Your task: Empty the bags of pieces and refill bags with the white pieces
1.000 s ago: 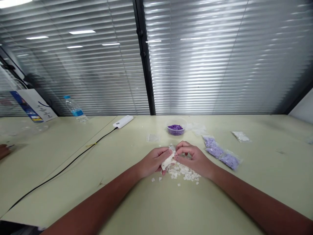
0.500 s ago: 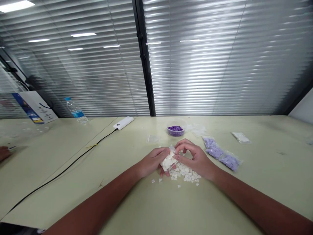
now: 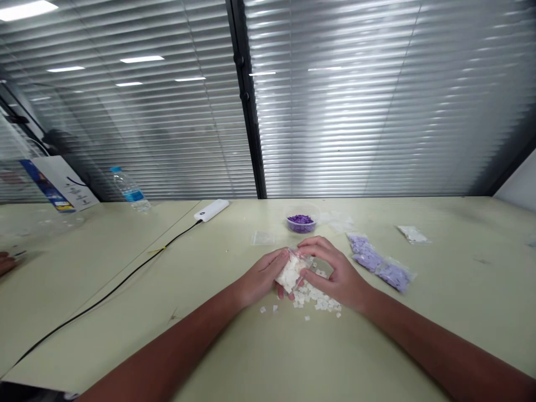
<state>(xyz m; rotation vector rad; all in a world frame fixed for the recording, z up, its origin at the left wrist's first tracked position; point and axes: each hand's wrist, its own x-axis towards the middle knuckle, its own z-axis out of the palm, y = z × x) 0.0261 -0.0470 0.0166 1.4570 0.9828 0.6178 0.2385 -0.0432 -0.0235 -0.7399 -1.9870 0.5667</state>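
A small clear plastic bag (image 3: 290, 274) filled with white flat pieces is held up between my hands, just over the table. My left hand (image 3: 264, 277) grips its left side, thumb on top and fingertips showing underneath. Around the bag's upper right side curl the fingers of my right hand (image 3: 335, 271), its thumb against the bag's right side. Loose white square pieces (image 3: 320, 299) lie in a pile below and beside the bag, partly covered by my right hand. A few single pieces are scattered nearer to me.
Behind my hands stands a clear tub (image 3: 300, 228) of purple pieces. Light purple bags (image 3: 379, 262) and another white-filled bag (image 3: 412, 234) lie to the right. On the left are a power bank (image 3: 211, 210) with a black cable (image 3: 121, 283), a water bottle (image 3: 132, 192) and another person's hand (image 3: 6, 262).
My right hand's fingers have spread wider around the bag's upper right side. The bag has shifted slightly, and the other person's hand at far left has moved a little.
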